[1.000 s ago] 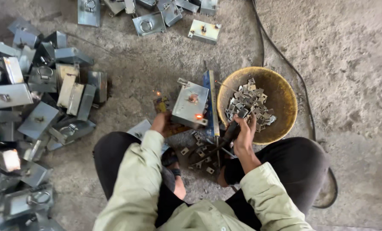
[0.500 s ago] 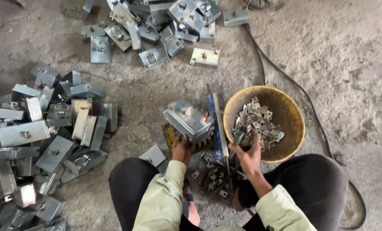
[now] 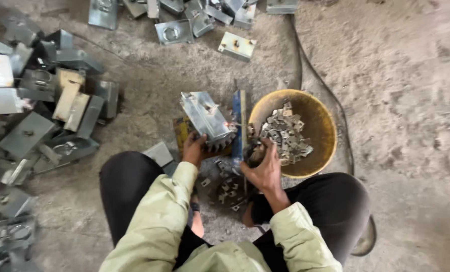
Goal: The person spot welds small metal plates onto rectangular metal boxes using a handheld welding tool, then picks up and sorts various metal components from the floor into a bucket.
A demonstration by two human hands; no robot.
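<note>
On the dusty floor (image 3: 396, 90) between our knees, left hand (image 3: 194, 149) has its fingers clamped on a tilted grey metal box (image 3: 205, 117), beside an upright blue bar (image 3: 239, 126). Right hand (image 3: 264, 166) is curled at the yellow bowl (image 3: 320, 121) of small metal clips (image 3: 285, 133); can't tell what those fingers grip. More boxes (image 3: 43, 100) are piled left.

Can't really make out what the right hand (image 3: 265, 168) is gripping, its fingers cover it, and the left hand (image 3: 194, 150) is half tucked under the tilted metal box (image 3: 205, 117). The small metal bits in the yellow basin (image 3: 319, 121) are too tiny to identify. The pile of grey boxes (image 3: 38, 111) runs off the left edge.
</note>
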